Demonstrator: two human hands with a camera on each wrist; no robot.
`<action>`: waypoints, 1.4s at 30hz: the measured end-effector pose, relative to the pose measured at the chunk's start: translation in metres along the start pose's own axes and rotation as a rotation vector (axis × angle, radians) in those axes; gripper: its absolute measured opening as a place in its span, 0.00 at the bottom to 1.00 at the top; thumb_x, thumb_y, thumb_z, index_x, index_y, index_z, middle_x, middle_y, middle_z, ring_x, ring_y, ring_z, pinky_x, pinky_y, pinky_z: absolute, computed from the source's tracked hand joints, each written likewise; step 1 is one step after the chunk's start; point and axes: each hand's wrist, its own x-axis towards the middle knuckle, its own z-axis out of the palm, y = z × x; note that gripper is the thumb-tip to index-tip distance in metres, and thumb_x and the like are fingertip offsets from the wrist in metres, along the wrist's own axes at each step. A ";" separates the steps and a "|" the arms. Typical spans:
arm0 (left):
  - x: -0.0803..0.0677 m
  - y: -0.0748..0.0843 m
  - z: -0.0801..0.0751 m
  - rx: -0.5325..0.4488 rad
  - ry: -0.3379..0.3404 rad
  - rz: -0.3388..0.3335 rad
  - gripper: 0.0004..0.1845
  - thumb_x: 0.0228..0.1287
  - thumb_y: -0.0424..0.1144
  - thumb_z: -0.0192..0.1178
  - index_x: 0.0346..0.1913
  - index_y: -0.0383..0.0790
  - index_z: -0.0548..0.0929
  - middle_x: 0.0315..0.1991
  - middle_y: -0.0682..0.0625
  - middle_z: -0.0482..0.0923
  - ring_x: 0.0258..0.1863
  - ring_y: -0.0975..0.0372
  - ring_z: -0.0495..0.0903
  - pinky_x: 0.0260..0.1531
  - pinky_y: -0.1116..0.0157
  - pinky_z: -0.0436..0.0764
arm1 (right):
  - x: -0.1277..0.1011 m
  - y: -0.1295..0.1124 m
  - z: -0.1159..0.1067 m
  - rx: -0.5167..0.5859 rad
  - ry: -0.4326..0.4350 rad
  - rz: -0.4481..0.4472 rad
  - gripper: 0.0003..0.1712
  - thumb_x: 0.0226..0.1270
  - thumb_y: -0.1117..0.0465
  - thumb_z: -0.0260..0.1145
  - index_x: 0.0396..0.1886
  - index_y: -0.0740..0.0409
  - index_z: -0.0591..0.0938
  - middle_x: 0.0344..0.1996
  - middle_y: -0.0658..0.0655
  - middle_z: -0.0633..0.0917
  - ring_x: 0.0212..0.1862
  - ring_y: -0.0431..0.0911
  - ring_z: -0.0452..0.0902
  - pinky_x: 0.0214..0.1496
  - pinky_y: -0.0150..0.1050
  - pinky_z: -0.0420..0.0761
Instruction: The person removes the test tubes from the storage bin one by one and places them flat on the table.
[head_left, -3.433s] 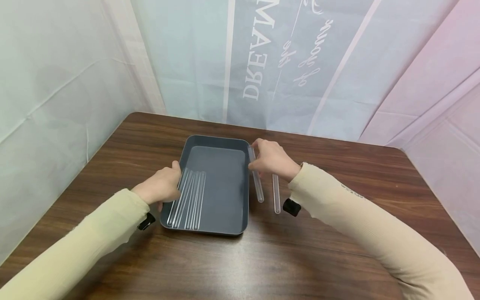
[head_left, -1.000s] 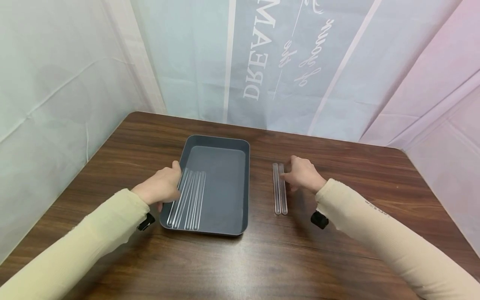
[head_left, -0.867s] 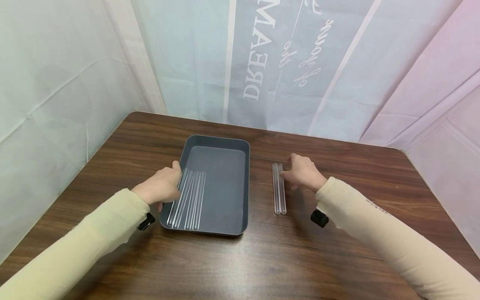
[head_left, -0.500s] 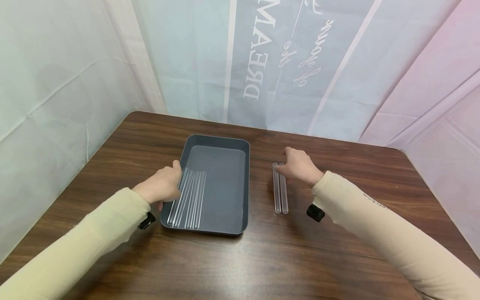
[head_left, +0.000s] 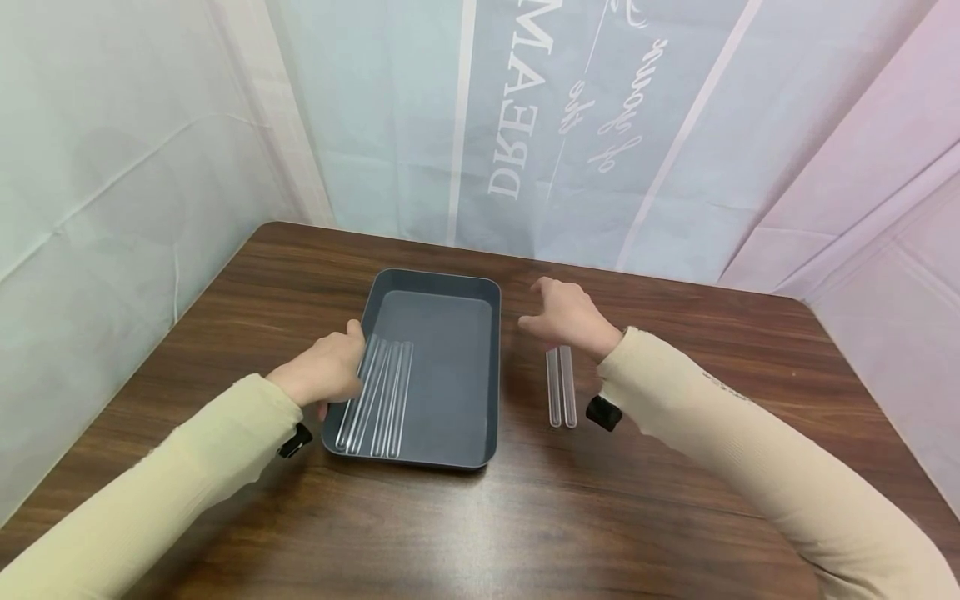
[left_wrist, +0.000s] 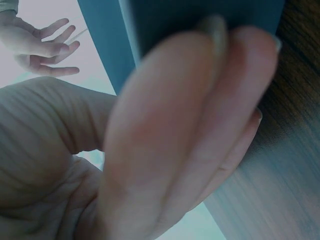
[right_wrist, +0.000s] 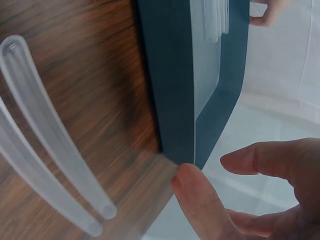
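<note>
My left hand point(head_left: 322, 367) grips the left wall of a dark grey rectangular tray point(head_left: 450, 375), thumb up at the rim and fingers point(left_wrist: 150, 130) against its outer side. Inside, along the left, lie several clear test tubes point(head_left: 400, 404), partly behind that hand in the head view. Two more clear test tubes point(right_wrist: 47, 112) rest side by side on the table, right of the tray. Over their far ends my right hand point(head_left: 572, 317) hovers with nothing in it, its thumb and fingers spread. In the right wrist view, its fingertips overlap the tray's corner.
The brown wooden table point(head_left: 480, 542) ends at the back against a hanging cloth point(head_left: 390, 125) with printed lettering. Pale cloth point(head_left: 105, 183) also hangs along the left and right. The tray's raised wall point(right_wrist: 167, 75) stands between the two groups of tubes.
My right hand has released a test tube beside the other one on the table, then moved left and back toward the tray. The left hand and tray have stayed in place.
</note>
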 end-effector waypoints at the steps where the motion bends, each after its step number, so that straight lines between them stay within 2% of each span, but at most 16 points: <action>1: 0.000 0.000 0.000 0.001 0.002 0.000 0.44 0.56 0.22 0.48 0.69 0.16 0.34 0.19 0.37 0.75 0.06 0.57 0.77 0.10 0.64 0.80 | 0.000 -0.003 0.001 -0.001 0.003 -0.001 0.34 0.64 0.59 0.58 0.68 0.68 0.64 0.31 0.65 0.86 0.28 0.50 0.86 0.58 0.49 0.78; 4: 0.000 0.000 -0.001 0.005 0.004 -0.002 0.44 0.55 0.22 0.49 0.69 0.16 0.34 0.22 0.34 0.75 0.06 0.57 0.77 0.09 0.64 0.79 | 0.002 -0.012 0.004 -0.009 0.007 -0.013 0.34 0.63 0.59 0.59 0.67 0.68 0.65 0.23 0.59 0.84 0.23 0.46 0.83 0.53 0.47 0.80; 6: 0.000 0.000 -0.002 0.005 0.009 -0.003 0.44 0.55 0.22 0.49 0.69 0.16 0.35 0.24 0.31 0.76 0.06 0.57 0.77 0.09 0.64 0.79 | 0.002 -0.017 0.006 -0.008 0.006 -0.017 0.34 0.63 0.58 0.60 0.67 0.67 0.65 0.22 0.57 0.83 0.21 0.44 0.81 0.50 0.45 0.80; 10: 0.000 0.000 -0.002 0.005 0.013 -0.006 0.43 0.54 0.22 0.48 0.69 0.16 0.35 0.29 0.27 0.76 0.06 0.57 0.77 0.08 0.65 0.78 | 0.003 -0.029 0.010 0.017 -0.008 -0.039 0.33 0.64 0.59 0.60 0.66 0.67 0.66 0.29 0.60 0.84 0.22 0.42 0.82 0.48 0.44 0.82; 15: 0.001 -0.001 -0.003 0.009 0.016 -0.001 0.43 0.54 0.21 0.48 0.69 0.16 0.35 0.33 0.23 0.76 0.06 0.57 0.77 0.08 0.65 0.78 | 0.003 -0.043 0.014 0.023 -0.029 -0.063 0.32 0.64 0.59 0.59 0.66 0.65 0.66 0.27 0.63 0.85 0.23 0.44 0.84 0.45 0.42 0.83; 17: 0.002 -0.001 -0.004 0.010 0.015 -0.001 0.43 0.54 0.21 0.48 0.69 0.16 0.35 0.35 0.21 0.75 0.06 0.57 0.77 0.08 0.65 0.79 | 0.003 -0.047 0.016 0.026 -0.044 -0.065 0.32 0.64 0.59 0.58 0.67 0.65 0.66 0.22 0.62 0.85 0.25 0.46 0.85 0.44 0.42 0.83; 21: 0.002 -0.001 -0.005 0.013 0.011 -0.009 0.43 0.54 0.21 0.49 0.69 0.17 0.35 0.36 0.19 0.74 0.06 0.56 0.77 0.08 0.64 0.79 | 0.004 -0.056 0.020 0.038 -0.069 -0.081 0.32 0.65 0.60 0.58 0.67 0.65 0.65 0.21 0.59 0.84 0.28 0.50 0.86 0.42 0.40 0.83; 26: 0.001 -0.001 -0.006 0.018 0.010 -0.011 0.44 0.55 0.21 0.48 0.69 0.16 0.35 0.41 0.17 0.73 0.06 0.56 0.77 0.08 0.65 0.79 | 0.005 -0.069 0.026 0.024 -0.075 -0.132 0.31 0.65 0.60 0.59 0.66 0.67 0.66 0.16 0.55 0.81 0.24 0.51 0.84 0.35 0.35 0.82; 32: 0.001 -0.001 -0.008 0.012 0.010 -0.010 0.43 0.55 0.21 0.48 0.69 0.16 0.35 0.45 0.16 0.71 0.06 0.56 0.77 0.09 0.65 0.79 | 0.006 -0.079 0.034 0.022 -0.096 -0.165 0.31 0.64 0.62 0.59 0.66 0.68 0.66 0.10 0.50 0.75 0.13 0.42 0.74 0.31 0.32 0.77; 37: 0.001 -0.002 -0.010 0.012 0.004 -0.008 0.42 0.56 0.22 0.48 0.69 0.16 0.36 0.39 0.18 0.75 0.06 0.56 0.78 0.09 0.65 0.79 | 0.008 -0.086 0.041 0.020 -0.120 -0.184 0.32 0.66 0.62 0.59 0.67 0.70 0.65 0.12 0.52 0.75 0.17 0.49 0.78 0.29 0.32 0.76; 39: 0.001 -0.002 -0.010 0.010 0.000 -0.008 0.42 0.56 0.22 0.48 0.69 0.17 0.36 0.42 0.17 0.74 0.06 0.56 0.78 0.09 0.65 0.79 | 0.008 -0.089 0.044 0.017 -0.127 -0.194 0.30 0.66 0.62 0.59 0.65 0.70 0.66 0.12 0.53 0.76 0.17 0.49 0.78 0.28 0.32 0.75; 42: 0.000 -0.002 -0.010 0.010 -0.004 -0.007 0.43 0.56 0.22 0.48 0.69 0.17 0.35 0.47 0.15 0.70 0.06 0.56 0.78 0.09 0.65 0.79 | 0.008 -0.093 0.050 0.020 -0.137 -0.206 0.27 0.66 0.63 0.60 0.62 0.71 0.68 0.11 0.53 0.75 0.13 0.43 0.72 0.24 0.32 0.73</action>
